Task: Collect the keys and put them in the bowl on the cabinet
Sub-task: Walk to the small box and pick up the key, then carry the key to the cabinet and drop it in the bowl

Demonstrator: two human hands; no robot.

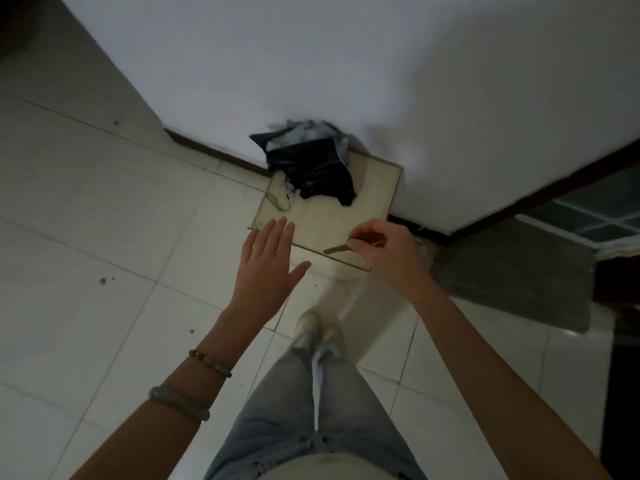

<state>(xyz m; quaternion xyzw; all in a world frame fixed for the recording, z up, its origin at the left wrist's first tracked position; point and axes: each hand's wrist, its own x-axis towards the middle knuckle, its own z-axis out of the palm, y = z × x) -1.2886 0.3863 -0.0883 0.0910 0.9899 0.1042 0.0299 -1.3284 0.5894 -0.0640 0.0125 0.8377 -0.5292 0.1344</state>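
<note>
A board [377, 188] lies on the floor [104, 202] against the wall [311, 64] at frame centre. A crumpled bag [311, 164] sits on its upper left part. Both hands hover over its lower edge, left hand [270, 258] beside right hand [388, 251], which pinches a key [337, 249].

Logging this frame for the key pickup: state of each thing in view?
key: pinched in right hand's fingertips, lifted over the board's edge
right hand: closed on the key
left hand: open, flat, empty
dark cloth: crumpled on the board, by the wall
wooden board: flat on the floor
</note>
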